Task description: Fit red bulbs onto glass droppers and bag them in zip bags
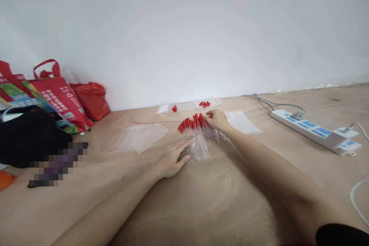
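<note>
A row of droppers (192, 125) with red bulbs and thin clear tubes lies fanned out on the table before me. My right hand (217, 120) is at the row's right end, its thumb and fingers closed on the red bulb end of a dropper, partly hidden by the fingers. Flat on the table, my left hand (175, 158) has its fingers stretched and thumb apart, resting on the edge of a small clear zip bag (201, 149). That bag lies just below the dropper tubes. Some tubes are hidden behind my right wrist.
Flat clear bags (144, 136) lie left, another bag (243, 122) right. Loose red bulbs (204, 104) and clear tubes (184, 106) lie near the wall. A power strip (311, 128) with cords stands right; a red shopping bag (62, 98) and black cloth (31, 136) are left.
</note>
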`<act>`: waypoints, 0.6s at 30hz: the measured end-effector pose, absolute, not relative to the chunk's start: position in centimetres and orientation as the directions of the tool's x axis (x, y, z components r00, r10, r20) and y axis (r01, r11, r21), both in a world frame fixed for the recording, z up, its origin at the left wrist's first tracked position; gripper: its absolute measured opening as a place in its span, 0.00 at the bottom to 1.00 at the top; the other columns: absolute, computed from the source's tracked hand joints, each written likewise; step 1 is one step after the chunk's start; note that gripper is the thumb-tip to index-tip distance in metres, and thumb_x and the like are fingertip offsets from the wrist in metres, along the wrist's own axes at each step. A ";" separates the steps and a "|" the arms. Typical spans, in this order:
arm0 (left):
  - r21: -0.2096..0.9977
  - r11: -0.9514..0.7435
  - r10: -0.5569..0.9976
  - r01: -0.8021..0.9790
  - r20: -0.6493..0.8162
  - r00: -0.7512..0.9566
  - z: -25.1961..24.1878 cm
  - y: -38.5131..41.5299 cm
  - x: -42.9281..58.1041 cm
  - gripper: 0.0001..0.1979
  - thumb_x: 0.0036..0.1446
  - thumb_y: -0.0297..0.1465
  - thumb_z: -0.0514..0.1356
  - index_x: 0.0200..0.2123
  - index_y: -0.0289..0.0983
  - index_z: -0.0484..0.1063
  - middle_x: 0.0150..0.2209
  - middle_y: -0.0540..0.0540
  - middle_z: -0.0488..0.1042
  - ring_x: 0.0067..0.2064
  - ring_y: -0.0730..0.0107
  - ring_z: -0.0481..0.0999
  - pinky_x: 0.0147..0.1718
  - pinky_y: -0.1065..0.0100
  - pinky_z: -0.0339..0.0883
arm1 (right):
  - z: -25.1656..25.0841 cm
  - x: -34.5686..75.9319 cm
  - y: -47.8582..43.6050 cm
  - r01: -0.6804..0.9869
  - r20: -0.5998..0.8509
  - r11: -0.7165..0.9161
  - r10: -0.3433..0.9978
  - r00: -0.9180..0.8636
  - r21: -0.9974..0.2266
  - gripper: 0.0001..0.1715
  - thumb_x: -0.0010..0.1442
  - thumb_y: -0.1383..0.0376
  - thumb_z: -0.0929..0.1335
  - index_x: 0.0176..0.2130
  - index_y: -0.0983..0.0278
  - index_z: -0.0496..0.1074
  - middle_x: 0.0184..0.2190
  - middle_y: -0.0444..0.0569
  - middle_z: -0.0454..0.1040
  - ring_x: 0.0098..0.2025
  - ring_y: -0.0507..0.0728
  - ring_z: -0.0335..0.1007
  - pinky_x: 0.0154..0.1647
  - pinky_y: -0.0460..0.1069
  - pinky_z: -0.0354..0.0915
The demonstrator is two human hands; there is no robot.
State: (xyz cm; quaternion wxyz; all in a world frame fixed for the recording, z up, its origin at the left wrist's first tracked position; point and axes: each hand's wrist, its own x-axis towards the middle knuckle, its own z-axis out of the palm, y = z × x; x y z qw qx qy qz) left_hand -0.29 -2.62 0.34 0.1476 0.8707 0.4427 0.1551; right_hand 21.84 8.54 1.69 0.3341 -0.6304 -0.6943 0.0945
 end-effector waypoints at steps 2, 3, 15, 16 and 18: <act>0.398 -0.561 0.820 0.726 0.144 0.554 0.3 -2.4 -0.2 0.23 0.56 0.35 0.49 0.55 0.36 0.55 0.57 0.42 0.57 0.58 0.63 0.55 0.55 0.58 0.51 | 1.8 20.9 9.9 0.844 0.320 0.103 0.944 0.084 -0.526 0.22 0.50 0.55 0.64 0.40 0.66 0.72 0.39 0.55 0.72 0.41 0.59 0.67 0.41 0.50 0.59; 0.399 -0.561 0.819 0.725 0.146 0.554 0.3 -2.3 -0.2 0.23 0.57 0.35 0.49 0.55 0.36 0.55 0.57 0.42 0.57 0.58 0.63 0.55 0.55 0.58 0.51 | 1.9 20.4 10.3 0.850 0.304 0.079 0.947 0.098 -0.521 0.22 0.49 0.54 0.64 0.39 0.65 0.72 0.39 0.55 0.72 0.42 0.60 0.66 0.42 0.51 0.58; 0.382 -0.551 0.827 0.742 0.136 0.545 0.6 -2.2 -0.5 0.24 0.56 0.36 0.49 0.55 0.34 0.54 0.58 0.42 0.55 0.58 0.63 0.54 0.55 0.59 0.50 | 2.7 21.4 9.3 0.548 0.322 0.163 0.924 0.206 -0.820 0.14 0.54 0.59 0.58 0.33 0.66 0.66 0.29 0.49 0.72 0.30 0.52 0.68 0.32 0.46 0.62; 0.376 -0.555 0.826 0.742 0.141 0.546 0.5 -2.1 -0.5 0.24 0.56 0.36 0.49 0.55 0.34 0.54 0.58 0.42 0.55 0.58 0.64 0.54 0.55 0.59 0.49 | 2.5 22.1 8.7 0.467 0.333 0.196 0.914 0.231 -0.862 0.15 0.55 0.58 0.57 0.35 0.65 0.63 0.29 0.49 0.72 0.28 0.51 0.68 0.29 0.46 0.62; 0.365 -0.562 0.822 0.742 0.149 0.550 0.3 -2.0 -0.5 0.24 0.56 0.37 0.49 0.55 0.34 0.54 0.58 0.41 0.55 0.58 0.64 0.53 0.56 0.59 0.49 | 1.6 23.3 7.1 0.199 0.332 0.281 0.894 0.302 -0.939 0.15 0.55 0.55 0.57 0.35 0.64 0.59 0.25 0.45 0.70 0.22 0.50 0.65 0.25 0.46 0.61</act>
